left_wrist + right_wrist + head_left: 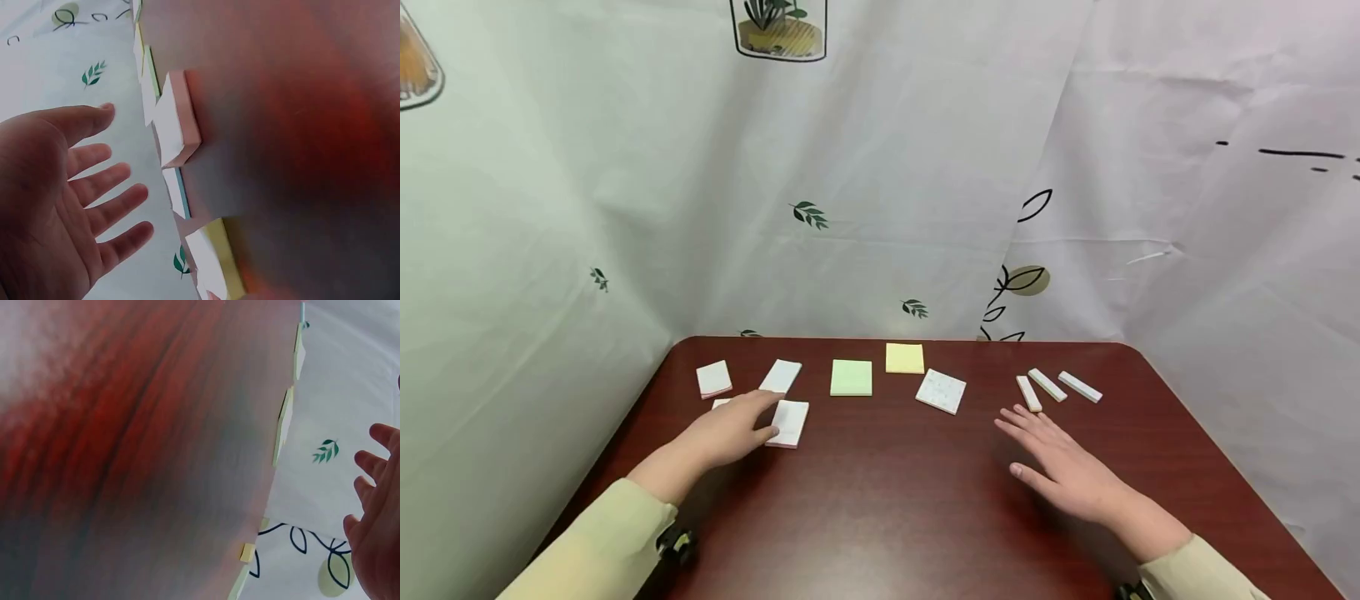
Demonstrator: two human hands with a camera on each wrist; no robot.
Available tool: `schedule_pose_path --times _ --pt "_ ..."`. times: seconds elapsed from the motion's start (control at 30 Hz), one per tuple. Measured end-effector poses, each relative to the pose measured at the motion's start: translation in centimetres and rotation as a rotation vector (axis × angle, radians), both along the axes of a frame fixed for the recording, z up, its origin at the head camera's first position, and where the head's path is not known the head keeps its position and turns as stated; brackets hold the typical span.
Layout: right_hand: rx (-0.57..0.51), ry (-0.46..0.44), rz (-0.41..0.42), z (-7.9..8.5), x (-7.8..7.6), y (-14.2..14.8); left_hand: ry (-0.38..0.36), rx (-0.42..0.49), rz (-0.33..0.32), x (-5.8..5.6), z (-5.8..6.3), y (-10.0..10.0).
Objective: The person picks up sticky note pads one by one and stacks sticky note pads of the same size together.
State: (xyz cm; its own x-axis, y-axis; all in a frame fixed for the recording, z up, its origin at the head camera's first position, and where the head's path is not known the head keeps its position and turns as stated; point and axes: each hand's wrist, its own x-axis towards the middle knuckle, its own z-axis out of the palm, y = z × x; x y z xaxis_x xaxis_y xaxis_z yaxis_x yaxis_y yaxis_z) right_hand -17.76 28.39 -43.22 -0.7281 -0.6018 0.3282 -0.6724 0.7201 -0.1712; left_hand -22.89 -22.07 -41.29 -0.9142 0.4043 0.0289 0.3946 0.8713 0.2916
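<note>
White paper pad point(791, 423) ungripped near outstretched left hand point(727, 428); right hand point(1069, 471) spread, empty, held well apart; pad best pinched edgewise.

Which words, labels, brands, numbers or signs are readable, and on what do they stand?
No text can be read.
The white pad at the left hand looks blank.
The speckled square pad: faint marks, too small to read.
The backdrop: drawn plants and lines, no readable lettering.

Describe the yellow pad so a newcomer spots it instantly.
On the dark red-brown table, look along the far edge near its middle. There, the yellow pad lies just right of the green pad; its yellow top sets it apart from that and the speckled white pad.
</note>
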Motion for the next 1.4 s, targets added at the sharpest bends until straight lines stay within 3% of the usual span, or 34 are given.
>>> schedule_pose_path --times 0.23,0.5,0.8,1.1,1.4 --pt "0.007 0.019 0.015 0.2 0.6 0.1 -0.098 -0.016 -0.008 -2.5 0.0 0.5" --pt "0.009 -0.002 0.011 0.3 1.0 -0.1 -0.103 -0.067 -0.019 -3.7 -1.1 0.9" --pt "0.01 -0.014 0.013 0.3 1.0 -0.3 -0.115 -0.14 -0.026 -3.7 -1.3 1.0" --pt "0.005 -0.011 0.027 0.1 1.1 -0.3 -0.115 -0.218 -0.1 -3.7 -0.6 1.5" --pt "0.004 -0.009 0.018 0.1 1.3 -0.2 -0.2 -0.13 -0.042 -3.8 -0.5 1.3"
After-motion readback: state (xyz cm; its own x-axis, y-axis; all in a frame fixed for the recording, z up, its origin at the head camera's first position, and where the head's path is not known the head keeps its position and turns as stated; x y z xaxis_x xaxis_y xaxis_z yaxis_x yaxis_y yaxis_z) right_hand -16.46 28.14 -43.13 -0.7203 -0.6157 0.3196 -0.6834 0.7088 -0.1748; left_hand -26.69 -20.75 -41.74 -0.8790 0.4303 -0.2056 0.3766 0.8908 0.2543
